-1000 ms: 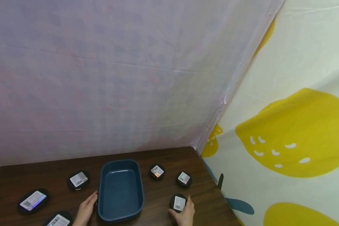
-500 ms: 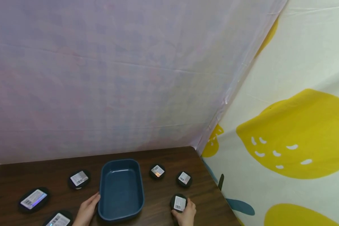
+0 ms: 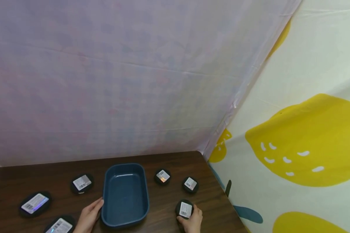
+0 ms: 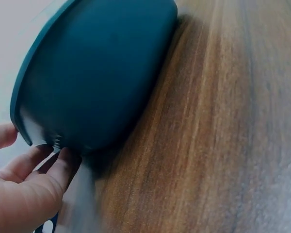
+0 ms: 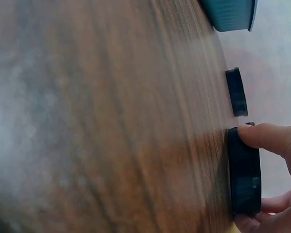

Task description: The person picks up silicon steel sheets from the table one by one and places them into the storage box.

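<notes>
A deep blue rectangular dish [image 3: 125,197] stands on the table. My left hand [image 3: 88,216] is at its left side; in the left wrist view the fingertips [image 4: 67,162] touch the dish's outer wall, with one finger by the rim. Over to the right, my right hand [image 3: 192,220] holds a flat round black container [image 3: 185,209] with a white barcode label on top. In the right wrist view, thumb and fingers grip the edge of this container [image 5: 245,174] at opposite sides, and it appears to rest on the table.
Two similar containers, one black [image 3: 162,177] and one black [image 3: 190,184], lie right of the dish. Left of it lie three more: a rear one [image 3: 81,183], a far-left one [image 3: 35,204] and a front one [image 3: 60,225]. Patterned cloths hang behind the wooden table [image 3: 163,223] and at its right.
My left hand has shifted slightly to the right against the dish. My right hand stays almost in place, still gripping the container. The head view has tilted very slightly.
</notes>
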Demonstrator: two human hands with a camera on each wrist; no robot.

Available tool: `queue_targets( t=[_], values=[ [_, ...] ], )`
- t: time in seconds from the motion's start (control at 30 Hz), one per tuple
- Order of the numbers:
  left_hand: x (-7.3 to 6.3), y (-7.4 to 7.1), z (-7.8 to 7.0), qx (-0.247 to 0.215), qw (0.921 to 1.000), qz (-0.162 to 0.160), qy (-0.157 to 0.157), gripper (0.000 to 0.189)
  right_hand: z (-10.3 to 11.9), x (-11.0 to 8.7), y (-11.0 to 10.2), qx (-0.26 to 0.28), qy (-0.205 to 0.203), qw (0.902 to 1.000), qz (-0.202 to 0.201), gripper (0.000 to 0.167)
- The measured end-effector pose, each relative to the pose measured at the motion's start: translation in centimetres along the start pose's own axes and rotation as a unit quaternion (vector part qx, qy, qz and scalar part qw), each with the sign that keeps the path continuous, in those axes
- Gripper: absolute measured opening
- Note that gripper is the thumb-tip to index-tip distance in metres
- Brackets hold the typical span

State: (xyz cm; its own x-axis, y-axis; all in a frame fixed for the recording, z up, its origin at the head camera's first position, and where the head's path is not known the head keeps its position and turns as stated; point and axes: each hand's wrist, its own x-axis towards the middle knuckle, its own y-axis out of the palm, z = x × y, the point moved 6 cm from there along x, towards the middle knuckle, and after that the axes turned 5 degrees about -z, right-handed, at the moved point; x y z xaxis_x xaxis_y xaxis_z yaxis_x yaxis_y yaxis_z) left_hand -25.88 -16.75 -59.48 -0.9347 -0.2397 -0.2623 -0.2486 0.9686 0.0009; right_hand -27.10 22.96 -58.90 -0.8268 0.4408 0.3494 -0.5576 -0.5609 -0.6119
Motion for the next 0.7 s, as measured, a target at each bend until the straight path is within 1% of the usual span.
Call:
queue_targets(
  t=[0.2,0.4,0.57,0.7],
  values=[
    [0.1,-0.3,0.1,-0.011,0.9998,-0.014,-0.004,0.061,0.1,0.1,-0.1,0.001,-0.005,1.0000,0.002,0.082],
    [0.1,-0.3,0.2,-0.016,0.9997,-0.015,-0.007,0.064,0.7,0.5,-0.3,-0.006,-0.009,0.9999,0.011,0.081],
    [0.1,-0.3,0.3,-0.020,0.9997,-0.012,-0.004,0.063,2.0,0.9,-0.8,-0.010,-0.032,0.9994,0.010,0.080],
    [0.0,-0.3,0.4,-0.020,0.9997,-0.012,0.000,0.061,3.6,1.3,-1.1,0.000,-0.034,0.9991,0.025,0.081]
  ],
)
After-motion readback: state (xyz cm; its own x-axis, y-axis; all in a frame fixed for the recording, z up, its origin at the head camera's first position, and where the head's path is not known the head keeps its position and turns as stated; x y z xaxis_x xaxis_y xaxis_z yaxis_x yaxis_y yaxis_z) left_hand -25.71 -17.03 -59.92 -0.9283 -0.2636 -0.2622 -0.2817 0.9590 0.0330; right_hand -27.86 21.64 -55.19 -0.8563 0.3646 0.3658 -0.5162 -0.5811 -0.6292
